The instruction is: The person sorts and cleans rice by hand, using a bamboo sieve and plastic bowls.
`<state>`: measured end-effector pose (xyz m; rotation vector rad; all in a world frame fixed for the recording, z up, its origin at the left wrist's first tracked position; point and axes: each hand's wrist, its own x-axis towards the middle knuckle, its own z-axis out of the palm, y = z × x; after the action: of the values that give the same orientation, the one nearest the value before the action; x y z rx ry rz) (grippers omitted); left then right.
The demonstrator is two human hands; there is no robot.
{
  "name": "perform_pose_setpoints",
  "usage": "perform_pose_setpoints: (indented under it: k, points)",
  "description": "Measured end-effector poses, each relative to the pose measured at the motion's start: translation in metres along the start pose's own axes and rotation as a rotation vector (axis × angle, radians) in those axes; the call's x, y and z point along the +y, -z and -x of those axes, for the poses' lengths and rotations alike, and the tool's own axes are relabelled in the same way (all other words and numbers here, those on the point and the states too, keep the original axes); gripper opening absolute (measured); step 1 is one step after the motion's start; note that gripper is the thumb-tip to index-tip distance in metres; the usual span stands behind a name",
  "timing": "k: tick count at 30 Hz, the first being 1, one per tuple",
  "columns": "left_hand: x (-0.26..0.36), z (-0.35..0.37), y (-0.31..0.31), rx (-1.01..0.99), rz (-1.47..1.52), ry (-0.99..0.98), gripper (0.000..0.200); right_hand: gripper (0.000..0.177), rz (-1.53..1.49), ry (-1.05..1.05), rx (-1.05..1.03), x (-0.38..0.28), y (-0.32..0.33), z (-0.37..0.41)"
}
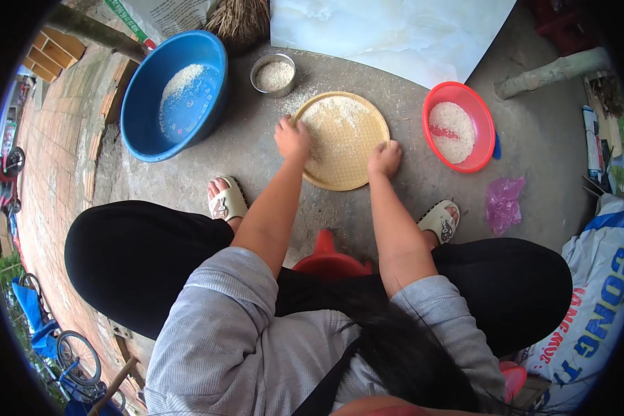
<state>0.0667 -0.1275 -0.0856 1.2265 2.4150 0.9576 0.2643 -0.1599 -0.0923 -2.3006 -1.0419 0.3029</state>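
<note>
A round woven bamboo tray lies on the concrete ground in front of me, with white rice spread over its far half. My left hand rests on the tray's left rim, fingers bent down onto it. My right hand is curled at the tray's right rim, touching it. Whether either hand actually grips the rim is hard to tell from above.
A blue basin with rice and water sits at the left. A small metal bowl of rice is beyond the tray, a red basin with rice at right. A purple plastic bag, a printed sack and a broom lie around.
</note>
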Motion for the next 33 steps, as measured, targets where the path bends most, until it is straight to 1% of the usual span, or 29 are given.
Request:
perform_pose_setpoints:
  k: [1, 2, 3, 4, 5, 6, 7, 8, 9, 10, 12, 14, 16, 18, 19, 21, 22, 23, 24, 26, 27, 28, 29, 30, 31, 32, 33]
  points:
    - [-0.011, -0.017, 0.002, 0.001, 0.007, 0.007, 0.027, 0.019, 0.034, 0.023, -0.043, -0.008, -0.001, 0.008]
    - [-0.027, -0.04, 0.005, -0.094, 0.048, 0.074, 0.028, 0.018, -0.061, 0.043, -0.064, -0.015, -0.005, 0.012]
    - [-0.026, -0.049, 0.013, -0.188, 0.09, 0.138, 0.029, 0.018, -0.119, 0.125, -0.108, -0.018, -0.008, 0.014]
    - [-0.022, -0.049, 0.014, -0.185, 0.098, 0.144, 0.029, 0.017, -0.18, 0.206, -0.153, -0.02, -0.01, 0.013]
    - [-0.018, -0.053, 0.017, -0.13, 0.142, 0.123, 0.03, 0.017, -0.177, 0.212, -0.156, -0.019, -0.009, 0.007]
    - [-0.015, -0.054, 0.023, -0.074, 0.179, 0.101, 0.031, 0.017, -0.188, 0.195, -0.132, -0.018, -0.005, -0.001]
    - [-0.009, -0.046, 0.015, -0.087, 0.225, 0.109, 0.031, 0.016, -0.204, 0.172, -0.111, -0.016, 0.0, -0.007]
    - [0.005, -0.033, 0.0, -0.102, 0.268, 0.11, 0.03, 0.015, -0.165, 0.144, 0.006, -0.009, 0.008, -0.014]
    - [0.022, -0.018, -0.011, -0.123, 0.273, 0.104, 0.03, 0.015, -0.127, 0.071, 0.073, 0.001, 0.015, -0.021]
    - [0.031, -0.005, -0.021, -0.147, 0.209, 0.005, 0.031, 0.016, -0.047, -0.008, 0.143, 0.009, 0.026, -0.024]
    - [0.064, 0.013, -0.004, -0.215, 0.264, 0.08, 0.031, 0.016, -0.115, -0.173, 0.173, 0.003, 0.048, -0.017]
    - [0.048, -0.004, -0.006, -0.187, 0.261, 0.058, 0.031, 0.015, -0.05, -0.141, 0.119, 0.001, 0.04, -0.005]
    - [0.011, -0.034, -0.002, -0.219, 0.392, 0.151, 0.032, 0.014, -0.064, 0.031, 0.057, -0.009, 0.022, 0.012]
    - [-0.008, -0.047, 0.022, -0.162, 0.313, 0.151, 0.033, 0.015, -0.219, 0.12, -0.007, -0.017, 0.005, 0.027]
    - [-0.008, -0.042, 0.023, -0.158, 0.306, 0.147, 0.033, 0.016, -0.235, 0.108, -0.027, -0.019, 0.004, 0.028]
    - [-0.003, -0.028, 0.018, -0.231, 0.491, 0.277, 0.034, 0.016, -0.198, 0.075, -0.013, -0.009, 0.012, 0.013]
    - [0.0, -0.019, 0.001, -0.213, 0.477, 0.266, 0.036, 0.016, -0.152, 0.052, 0.007, -0.001, 0.017, 0.001]
    - [0.014, -0.003, -0.008, -0.165, 0.405, 0.21, 0.037, 0.015, -0.127, -0.006, 0.045, 0.01, 0.027, -0.01]
    - [0.023, 0.006, -0.018, -0.22, 0.404, 0.215, 0.038, 0.015, -0.096, -0.062, 0.082, 0.015, 0.036, -0.014]
    - [0.044, 0.015, -0.017, -0.277, 0.42, 0.195, 0.037, 0.015, -0.074, -0.109, 0.109, 0.012, 0.043, -0.011]
    - [0.044, 0.011, -0.014, -0.279, 0.453, 0.209, 0.036, 0.015, -0.043, -0.138, 0.132, 0.012, 0.05, -0.011]
    - [0.038, 0.001, -0.009, -0.276, 0.492, 0.229, 0.036, 0.017, 0.001, -0.083, 0.098, 0.001, 0.049, -0.001]
    - [0.027, -0.011, 0.004, -0.254, 0.43, 0.224, 0.036, 0.018, 0.008, 0.021, 0.086, -0.003, 0.036, 0.007]
    - [0.011, -0.022, 0.017, -0.225, 0.366, 0.221, 0.037, 0.019, -0.045, 0.142, 0.005, -0.013, 0.028, 0.016]
    - [-0.008, -0.03, 0.029, -0.126, 0.234, 0.161, 0.038, 0.02, -0.116, 0.208, -0.076, -0.025, 0.019, 0.026]
    - [-0.021, -0.035, 0.039, -0.026, 0.092, 0.099, 0.04, 0.021, -0.201, 0.243, -0.093, -0.036, 0.011, 0.034]
    - [-0.028, -0.034, 0.037, 0.021, 0.091, 0.117, 0.04, 0.021, -0.217, 0.239, -0.08, -0.042, 0.008, 0.033]
